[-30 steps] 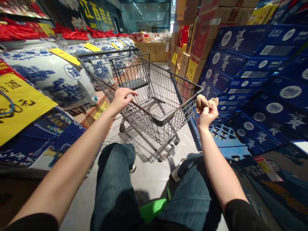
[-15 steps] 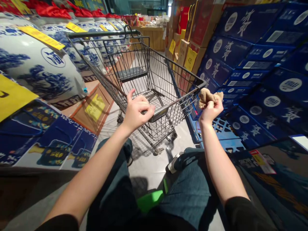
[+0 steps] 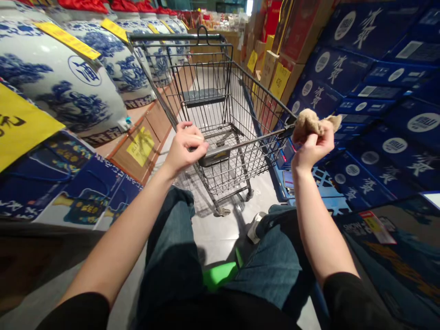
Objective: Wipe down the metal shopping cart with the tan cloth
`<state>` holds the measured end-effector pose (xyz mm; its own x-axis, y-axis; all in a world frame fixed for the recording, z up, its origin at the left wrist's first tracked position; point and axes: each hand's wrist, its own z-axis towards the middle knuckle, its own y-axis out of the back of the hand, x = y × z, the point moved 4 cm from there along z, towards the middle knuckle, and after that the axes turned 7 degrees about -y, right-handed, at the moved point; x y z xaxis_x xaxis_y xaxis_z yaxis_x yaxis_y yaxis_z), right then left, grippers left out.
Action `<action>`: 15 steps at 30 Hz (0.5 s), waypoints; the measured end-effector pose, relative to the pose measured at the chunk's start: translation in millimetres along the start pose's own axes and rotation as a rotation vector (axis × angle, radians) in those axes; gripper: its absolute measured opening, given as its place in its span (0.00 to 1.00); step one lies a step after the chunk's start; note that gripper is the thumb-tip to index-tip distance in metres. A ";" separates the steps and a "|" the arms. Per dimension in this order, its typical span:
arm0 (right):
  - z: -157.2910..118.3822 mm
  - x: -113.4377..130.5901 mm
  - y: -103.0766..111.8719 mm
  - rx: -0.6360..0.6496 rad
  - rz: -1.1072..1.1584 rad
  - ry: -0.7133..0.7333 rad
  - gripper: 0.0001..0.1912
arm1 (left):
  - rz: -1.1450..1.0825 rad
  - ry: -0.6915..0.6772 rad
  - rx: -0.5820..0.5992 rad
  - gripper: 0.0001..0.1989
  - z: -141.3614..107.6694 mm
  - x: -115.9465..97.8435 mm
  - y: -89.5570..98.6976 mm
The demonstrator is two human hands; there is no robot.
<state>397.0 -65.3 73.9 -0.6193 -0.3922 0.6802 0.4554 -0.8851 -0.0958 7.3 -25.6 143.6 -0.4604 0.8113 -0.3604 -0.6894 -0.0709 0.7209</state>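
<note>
My left hand is curled over the handle of a wire shopping cart, just left of the handle's black plastic centre piece. The cart's basket holds nothing that I can see. My right hand is raised beside the cart's right corner, pinching a knobbly tan ginger root. Its fingers hide the lower part of the root, and a thin end sticks out to the right.
Large blue-and-white porcelain jars with yellow tags line the left. Blue printed cartons are stacked on the right, with brown cartons ahead of them. A blue plastic pallet lies low on the right. A wooden counter stands far ahead.
My left hand has moved from the cart's left side onto the handle and closed there. My right hand has lifted the ginger root higher and further right, and the view has tilted.
</note>
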 end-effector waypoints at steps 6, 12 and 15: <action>-2.0 75.4 -11.1 0.269 -0.202 0.211 0.13 | -0.050 0.008 -0.026 0.21 2.5 29.0 9.3; -22.6 112.2 -52.1 0.565 -0.348 0.266 0.05 | -0.076 0.029 -0.095 0.21 7.8 53.0 12.9; -32.2 107.5 -64.5 0.597 -0.358 0.222 0.03 | -0.119 0.043 -0.132 0.22 9.5 65.0 15.5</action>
<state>280.5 -58.5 129.8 -0.8820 -0.2016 0.4259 0.4321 -0.7064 0.5606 -28.0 31.5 137.0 -0.3927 0.7931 -0.4656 -0.8066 -0.0537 0.5887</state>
